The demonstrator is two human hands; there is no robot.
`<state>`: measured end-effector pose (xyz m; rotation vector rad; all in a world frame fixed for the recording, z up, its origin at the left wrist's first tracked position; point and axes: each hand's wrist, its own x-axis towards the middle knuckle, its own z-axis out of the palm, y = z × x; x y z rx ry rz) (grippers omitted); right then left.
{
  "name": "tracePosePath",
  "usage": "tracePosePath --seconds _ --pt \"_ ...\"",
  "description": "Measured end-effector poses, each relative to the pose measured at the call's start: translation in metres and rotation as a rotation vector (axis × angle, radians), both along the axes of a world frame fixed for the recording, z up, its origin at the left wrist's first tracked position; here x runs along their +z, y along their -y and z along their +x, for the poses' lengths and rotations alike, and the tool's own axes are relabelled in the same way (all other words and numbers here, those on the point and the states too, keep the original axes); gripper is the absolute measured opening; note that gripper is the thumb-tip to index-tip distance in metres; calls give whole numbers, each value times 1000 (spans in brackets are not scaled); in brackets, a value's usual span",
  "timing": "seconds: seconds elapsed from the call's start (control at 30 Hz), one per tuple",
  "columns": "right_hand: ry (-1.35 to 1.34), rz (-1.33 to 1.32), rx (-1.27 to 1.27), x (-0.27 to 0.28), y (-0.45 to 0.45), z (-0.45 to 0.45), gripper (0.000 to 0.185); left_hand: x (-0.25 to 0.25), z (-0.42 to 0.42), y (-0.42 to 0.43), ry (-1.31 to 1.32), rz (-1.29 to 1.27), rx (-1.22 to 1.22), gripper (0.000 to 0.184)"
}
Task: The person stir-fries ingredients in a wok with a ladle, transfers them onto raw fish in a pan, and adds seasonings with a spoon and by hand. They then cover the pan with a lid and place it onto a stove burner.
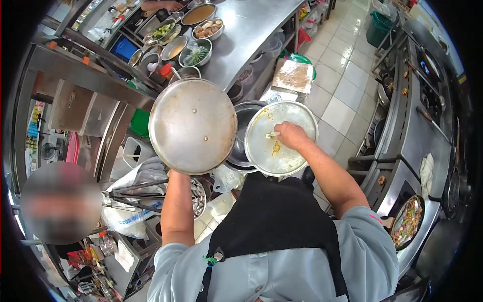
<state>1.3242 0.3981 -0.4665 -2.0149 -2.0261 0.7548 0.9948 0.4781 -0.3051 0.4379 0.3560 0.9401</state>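
Note:
My left forearm (177, 209) runs up behind a large round metal pot lid (193, 121), which is raised with its two-riveted inner face toward me. The lid hides my left hand and its grip. My right hand (292, 136) is closed around the handle of a second metal lid (297, 156), with yellow-brown smears on its top. Partly covered by both lids is a large dark-looking metal pot (241, 132), open between them.
A steel counter (246, 30) at the back holds bowls of food, including peeled pieces (208, 28). A foil-topped box (293, 76) stands beyond the pot. Along the right runs a stove with a filled pan (407, 221). Another person stands at the left.

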Motion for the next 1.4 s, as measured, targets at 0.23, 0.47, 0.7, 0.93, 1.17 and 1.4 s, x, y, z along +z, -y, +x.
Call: tracePosePath --seconds 0.23,0.47,0.7,0.93,1.17,1.4 --pt "-221 180 13 -31 -8 30 31 -18 -13 2 -92 -13 50 26" --pt "-1667 -27 -777 71 60 170 39 -91 9 -21 -762 119 67 26" --pt "-2159 519 -481 123 88 152 39 -172 87 -34 -1673 1009 -126 29" --pt "-2106 731 -474 144 149 147 38 -253 98 -42 -1999 1177 -269 31" --pt "-1905 828 -627 158 228 145 38 -291 91 -58 -2048 1274 -271 38" --pt "-626 750 -1224 193 365 146 38 -276 105 -59 -2054 1031 -415 65"
